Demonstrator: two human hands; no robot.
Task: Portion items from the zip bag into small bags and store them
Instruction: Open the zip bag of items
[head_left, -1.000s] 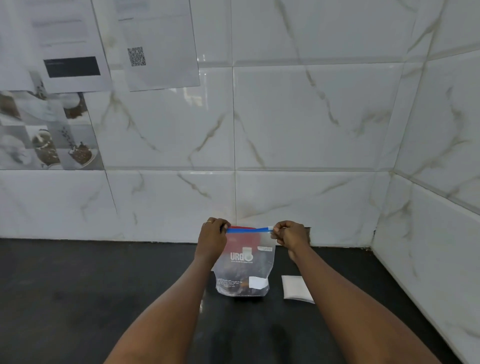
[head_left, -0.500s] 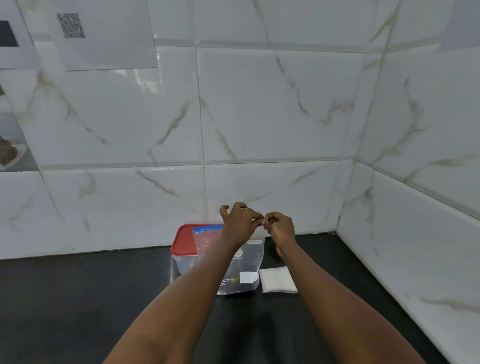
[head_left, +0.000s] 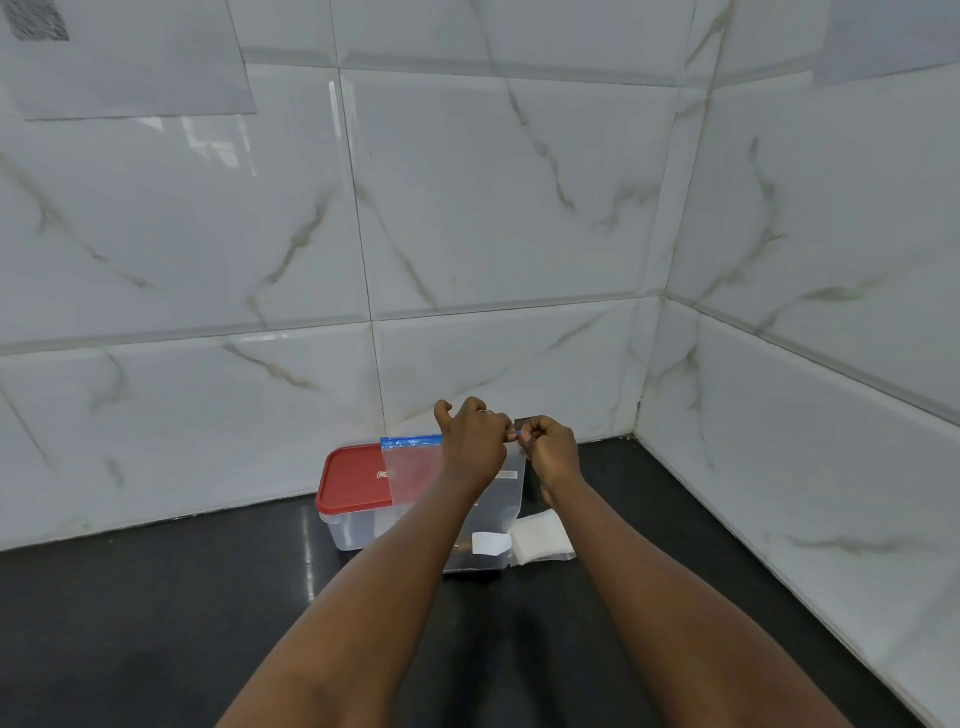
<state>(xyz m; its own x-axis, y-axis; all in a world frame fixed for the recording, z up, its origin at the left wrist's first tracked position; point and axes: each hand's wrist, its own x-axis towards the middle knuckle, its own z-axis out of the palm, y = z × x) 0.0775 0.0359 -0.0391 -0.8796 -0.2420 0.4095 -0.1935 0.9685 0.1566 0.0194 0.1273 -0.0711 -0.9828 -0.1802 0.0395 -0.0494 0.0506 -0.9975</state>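
Pinching the top edge of the clear plastic zip bag (head_left: 415, 470), the left hand (head_left: 475, 449) and right hand (head_left: 553, 454) meet knuckle to knuckle at the right end of its blue seal strip (head_left: 410, 442), fingers curled tight on the plastic. The zip bag stands upright on the black counter (head_left: 156, 623), straight ahead of both forearms. Its seal runs left to right across the person's front (so any parting would likely travel leftward along that line, with the left hand nearer the free stretch). Whether the seal is already parted under the fingers cannot be told. Behind the zip bag and to its left stands a clear tub with a red lid (head_left: 353, 478). Just beside its lower right corner lies a flat stack of small clear bags (head_left: 540, 535). A white label (head_left: 491, 544) low on the zip bag looks blank. A small printed tag (head_left: 506, 474) near its top and a white mark (head_left: 383, 474) on the red lid are too small to read.
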